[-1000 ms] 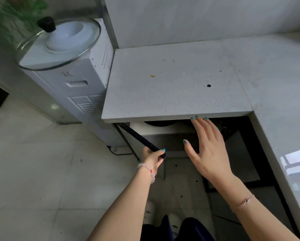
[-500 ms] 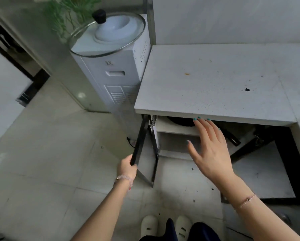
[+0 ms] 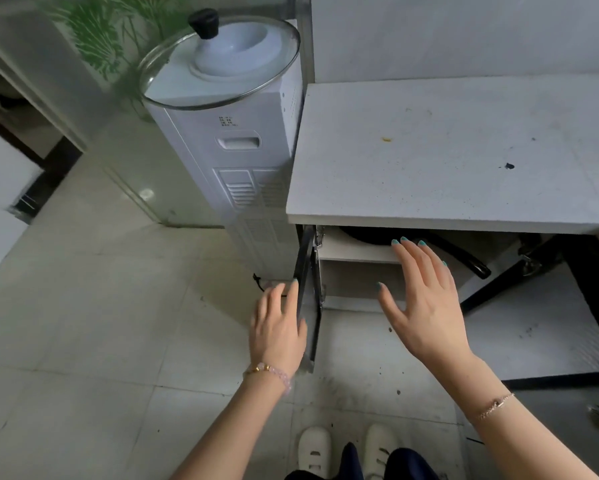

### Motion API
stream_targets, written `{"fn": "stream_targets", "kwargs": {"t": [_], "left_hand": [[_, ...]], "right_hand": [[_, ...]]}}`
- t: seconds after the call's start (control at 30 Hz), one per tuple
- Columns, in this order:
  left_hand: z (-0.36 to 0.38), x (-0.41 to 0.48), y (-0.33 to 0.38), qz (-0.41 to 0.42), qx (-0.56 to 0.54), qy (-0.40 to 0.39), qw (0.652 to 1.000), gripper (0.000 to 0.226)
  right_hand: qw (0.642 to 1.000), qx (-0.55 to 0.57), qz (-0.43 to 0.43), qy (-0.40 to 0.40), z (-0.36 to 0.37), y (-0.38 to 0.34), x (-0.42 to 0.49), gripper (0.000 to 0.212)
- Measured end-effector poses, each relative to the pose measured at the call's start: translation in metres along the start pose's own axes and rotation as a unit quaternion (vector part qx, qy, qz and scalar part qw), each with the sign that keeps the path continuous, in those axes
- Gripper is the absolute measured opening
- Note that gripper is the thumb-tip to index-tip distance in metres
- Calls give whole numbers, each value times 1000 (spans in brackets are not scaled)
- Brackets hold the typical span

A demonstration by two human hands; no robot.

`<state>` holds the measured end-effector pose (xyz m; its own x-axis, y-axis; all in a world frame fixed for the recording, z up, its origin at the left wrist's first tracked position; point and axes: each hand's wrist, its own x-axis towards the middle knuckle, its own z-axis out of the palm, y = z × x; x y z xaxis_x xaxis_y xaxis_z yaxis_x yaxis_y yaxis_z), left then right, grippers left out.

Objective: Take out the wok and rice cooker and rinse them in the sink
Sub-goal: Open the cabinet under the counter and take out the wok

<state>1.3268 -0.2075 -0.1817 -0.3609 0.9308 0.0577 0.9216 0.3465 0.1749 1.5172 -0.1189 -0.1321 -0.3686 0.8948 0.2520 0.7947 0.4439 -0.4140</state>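
Black wok [image 3: 371, 236] on top shelf [image 3: 353, 252]: right hand [image 3: 426, 306], spread & empty, should take its handle [image 3: 464, 261] w/ left hand [image 3: 277, 323] flat against cabinet door [image 3: 308, 289].

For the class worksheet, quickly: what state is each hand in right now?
Left hand: open, fingers straight at the cupboard door.
Right hand: open, holding nothing, spread before the shelf.

Left hand [image 3: 278, 329] extended forward, fingers straight and together; right hand [image 3: 424, 306] reaching forward, fingers spread, palm down.
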Motion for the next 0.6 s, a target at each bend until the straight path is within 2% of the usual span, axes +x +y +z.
{"fn": "stream_targets", "kwargs": {"t": [0.17, 0.4, 0.6], "left_hand": [[-18, 24, 27, 118, 14, 49, 992, 60], [-1, 43, 74, 190, 34, 11, 981, 63], [43, 50, 125, 215, 23, -34, 976, 64]], "right_hand": [[999, -15, 32, 15, 3, 19, -10, 59], [994, -45, 98, 1, 11, 79, -27, 61], [989, -63, 130, -30, 29, 137, -27, 56]]}}
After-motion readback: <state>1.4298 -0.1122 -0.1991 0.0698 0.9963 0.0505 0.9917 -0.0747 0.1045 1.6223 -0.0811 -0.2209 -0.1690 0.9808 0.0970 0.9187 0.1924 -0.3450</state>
